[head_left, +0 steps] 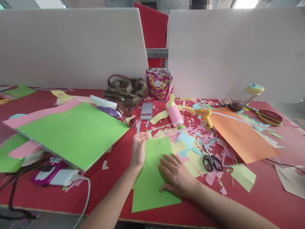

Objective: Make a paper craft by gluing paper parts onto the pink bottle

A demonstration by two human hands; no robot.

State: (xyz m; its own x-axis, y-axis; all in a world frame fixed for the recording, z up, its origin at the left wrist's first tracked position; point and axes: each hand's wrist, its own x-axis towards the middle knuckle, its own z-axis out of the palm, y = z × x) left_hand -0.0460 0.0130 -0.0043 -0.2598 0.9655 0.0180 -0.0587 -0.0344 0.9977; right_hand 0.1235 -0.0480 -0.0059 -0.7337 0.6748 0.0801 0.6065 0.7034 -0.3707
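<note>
A green sheet of paper [152,197] lies on the red table in front of me, with faint slanting crease lines in its upper half. My right hand [175,175] rests flat on its right side, fingers spread. At the upper left edge of the sheet is my left hand [138,151], turned on its side with fingers stretched out; no held object shows in it. Right of the sheet lie black-handled scissors [211,160] among pastel paper scraps [188,141]. Beyond them are a pink bottle [174,115] with paper on it and a yellow glue gun [205,117].
A stack topped by a green sheet [78,133] covers the left. A white charger [64,176] with its cable lies before it. Orange paper [243,136], red-handled pliers [269,117] and a clear jar [245,97] are rightward. A plaid bag [126,90], phone [146,110] and snack pouch [159,83] sit behind.
</note>
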